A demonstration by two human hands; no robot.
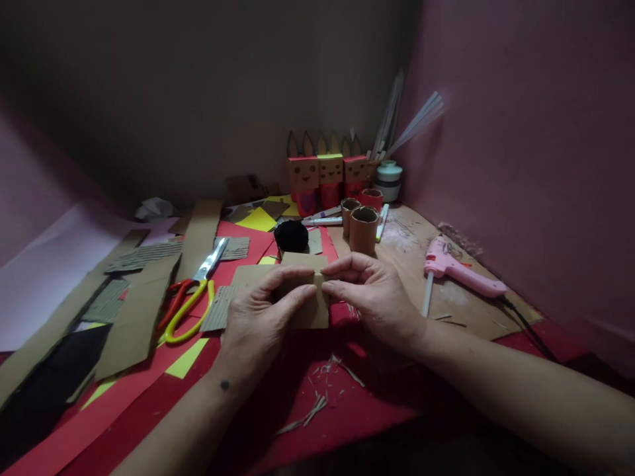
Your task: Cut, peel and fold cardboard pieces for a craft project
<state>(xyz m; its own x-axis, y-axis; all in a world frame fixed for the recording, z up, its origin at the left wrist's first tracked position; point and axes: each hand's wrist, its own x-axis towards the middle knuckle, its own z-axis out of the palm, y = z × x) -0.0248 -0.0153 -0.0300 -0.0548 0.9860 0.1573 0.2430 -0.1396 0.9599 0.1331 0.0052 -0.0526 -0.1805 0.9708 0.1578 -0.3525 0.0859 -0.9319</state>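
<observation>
My left hand [260,307] and my right hand [384,297] meet at the centre, thumbs and forefingers closed on a small brown cardboard piece [313,314]. Their fingertips almost touch at its right side and cover part of it. Just behind the piece is a round black object [292,236]. More flat cardboard shows under and beside my left hand. Scissors [191,301] with red and yellow handles lie to the left, blades pointing away.
Cardboard tubes [364,230] stand behind my right hand. Several box-headed paper figures [303,173] line the back. A pink glue gun [461,270] lies at right, its cord trailing off. Cardboard strips [139,317] and coloured paper cover the left. Fibre scraps [317,406] litter the red surface in front.
</observation>
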